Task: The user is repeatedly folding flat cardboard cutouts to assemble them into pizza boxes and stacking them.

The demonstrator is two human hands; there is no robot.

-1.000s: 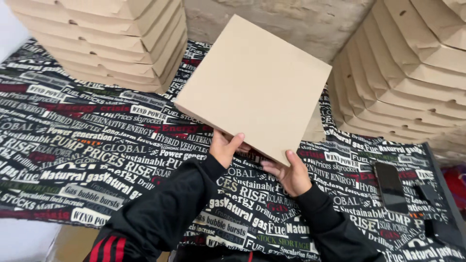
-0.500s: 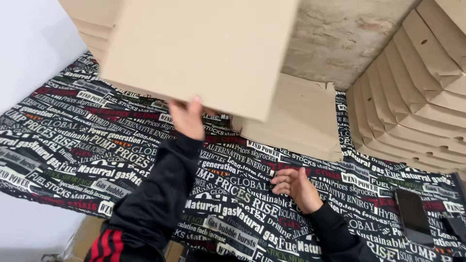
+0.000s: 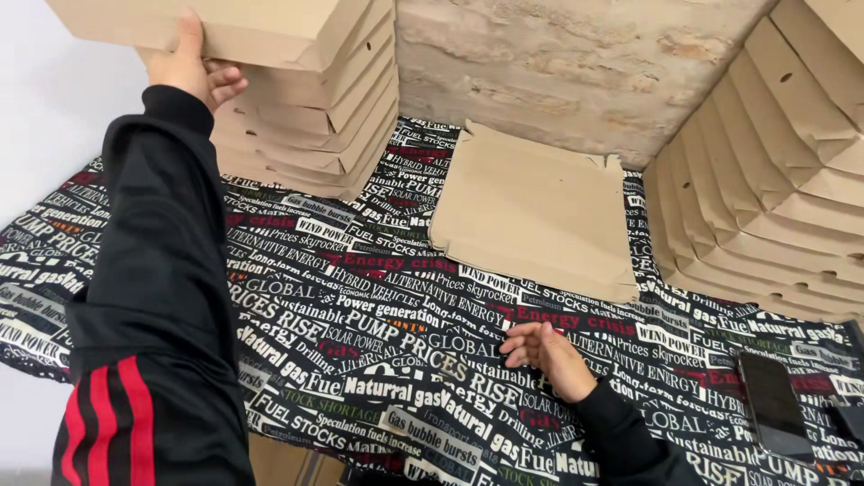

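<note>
**Inspector:** What has changed in the last second?

**Assistant:** The folded brown cardboard box (image 3: 216, 31), square and flat, was held in front of the person by both hands. It now sits on top of the stack of folded brown cardboard boxes (image 3: 310, 117) at the far left. The left hand (image 3: 193, 67) is raised, thumb over the box's upper face and fingers curled under its near edge, gripping it. The right hand (image 3: 544, 355) has let go and come down; it rests open and empty, fingers loosely spread on the cloth.

**Inspector:** And what does that signify?

**Assistant:** In his judgement, one box is finished and being added to the pile, while the freed hand lies just short of the unfolded flat cardboard blank (image 3: 535, 211) on the cloth ahead.

**Inspector:** The surface?

**Assistant:** A table covered by a black cloth printed with white and red lettering (image 3: 360, 324). A dark mobile phone (image 3: 774, 405) lies face up at the right edge.

**Inspector:** The room?

**Assistant:** A rough, bare plaster wall (image 3: 558, 63) stands behind. A second leaning stack of folded boxes (image 3: 765, 180) fills the right side. A pale wall shows at the left.
</note>
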